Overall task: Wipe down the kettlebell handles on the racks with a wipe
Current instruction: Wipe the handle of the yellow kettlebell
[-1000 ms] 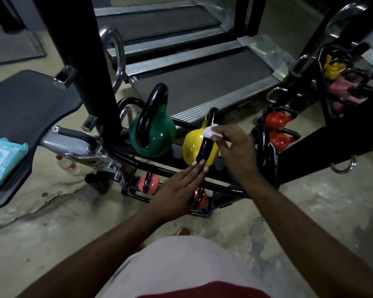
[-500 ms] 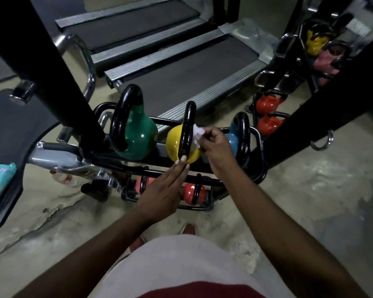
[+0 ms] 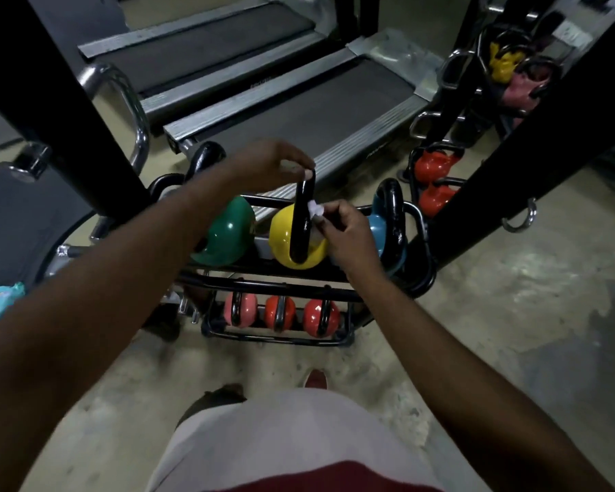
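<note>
Head view: left hand (image 3: 263,165) has left the base of the yellow kettlebell (image 3: 281,239) on the rack (image 3: 249,284) and now pinches the top of its handle (image 3: 301,225). Right hand (image 3: 348,236) pinches the wipe (image 3: 315,209) against the handle's side. We judge the bell steadied for wiping.

The left hand (image 3: 263,165) and right hand (image 3: 348,236) are bare, as are both forearms (image 3: 96,296) up to the frame's edges. A pale grey garment (image 3: 281,438) covers the torso, with a dark red band (image 3: 334,479) below it. One red shoe tip (image 3: 315,379) shows beyond it.
</note>
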Available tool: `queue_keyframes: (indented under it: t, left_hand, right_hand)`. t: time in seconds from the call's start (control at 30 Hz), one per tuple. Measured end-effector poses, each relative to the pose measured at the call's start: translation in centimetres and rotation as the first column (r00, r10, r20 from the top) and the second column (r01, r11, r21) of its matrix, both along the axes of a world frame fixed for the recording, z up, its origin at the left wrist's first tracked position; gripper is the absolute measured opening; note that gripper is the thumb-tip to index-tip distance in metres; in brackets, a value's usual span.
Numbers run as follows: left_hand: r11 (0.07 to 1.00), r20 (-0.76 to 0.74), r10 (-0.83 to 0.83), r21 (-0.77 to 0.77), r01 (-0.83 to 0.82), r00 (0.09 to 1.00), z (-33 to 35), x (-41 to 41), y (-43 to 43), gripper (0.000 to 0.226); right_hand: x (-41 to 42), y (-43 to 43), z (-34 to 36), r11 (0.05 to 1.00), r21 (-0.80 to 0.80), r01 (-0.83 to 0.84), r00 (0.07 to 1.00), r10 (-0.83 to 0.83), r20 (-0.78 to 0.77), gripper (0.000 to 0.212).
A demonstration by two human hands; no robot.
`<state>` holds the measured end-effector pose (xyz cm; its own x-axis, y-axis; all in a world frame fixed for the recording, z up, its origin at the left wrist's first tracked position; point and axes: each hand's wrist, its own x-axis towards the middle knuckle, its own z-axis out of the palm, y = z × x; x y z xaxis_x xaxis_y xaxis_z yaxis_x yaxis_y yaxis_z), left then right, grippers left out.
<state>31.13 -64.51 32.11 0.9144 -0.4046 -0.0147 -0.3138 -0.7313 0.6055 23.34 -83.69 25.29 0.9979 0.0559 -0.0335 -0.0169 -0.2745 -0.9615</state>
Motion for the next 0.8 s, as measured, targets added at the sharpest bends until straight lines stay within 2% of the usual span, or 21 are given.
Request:
queue_keyframes:
  t: [0.07,0.17,0.27,0.37,0.43,0.5,0.63,0.7,0.8]
  left_hand:
    - [0.991,-0.129,-0.112,0.06,0.121,0.985,0.3,2.1,0.6,0.028]
    - [0.981,-0.195,-0.179,0.043,0.191,0.964,0.2,3.5,0.9,0.028]
    - [0.972,-0.152,-0.227,0.031,0.234,0.962,-0.3,4.0,0.8,0.03]
    - [0.965,-0.04,-0.26,0.032,0.261,0.965,-0.9,4.1,0.3,0.026]
    - [0.965,0.006,-0.259,0.055,0.258,0.966,-1.3,3.8,0.3,0.027]
    - [0.963,0.03,-0.263,0.066,0.261,0.964,-1.6,3.8,0.5,0.03]
    - [0.97,0.08,-0.241,0.061,0.237,0.967,-1.9,3.4,0.7,0.038]
    - [0.966,0.094,-0.256,0.049,0.252,0.962,-2.0,3.3,0.7,0.039]
    - [0.965,0.085,-0.262,0.018,0.262,0.961,-2.2,3.4,0.8,0.04]
  right_hand:
    - [-3.1,-0.3,-0.5,0.976,-0.218,0.009,0.98,0.035,0.197,0.006]
    - [-5.3,1.3,-0.7,0.895,-0.435,0.1,0.879,0.125,0.459,0.011]
    - [-4.1,4.3,0.4,0.797,-0.563,0.22,0.864,0.108,0.491,0.011]
    - [-4.6,6.1,-0.5,0.629,-0.702,0.334,0.863,0.095,0.496,0.011]
    - [-5.8,6.8,-2.2,0.497,-0.799,0.337,0.87,0.16,0.466,0.011]
    - [-5.8,7.3,-2.2,0.433,-0.828,0.357,0.878,0.148,0.456,0.014]
    - [-5.4,7.8,-1.4,0.442,-0.741,0.506,0.787,0.116,0.606,0.009]
    - [-6.9,7.5,-3.2,0.469,-0.724,0.506,0.775,0.123,0.62,0.01]
    - [-9.1,6.7,-5.9,0.607,-0.611,0.508,0.814,-0.106,0.571,0.025]
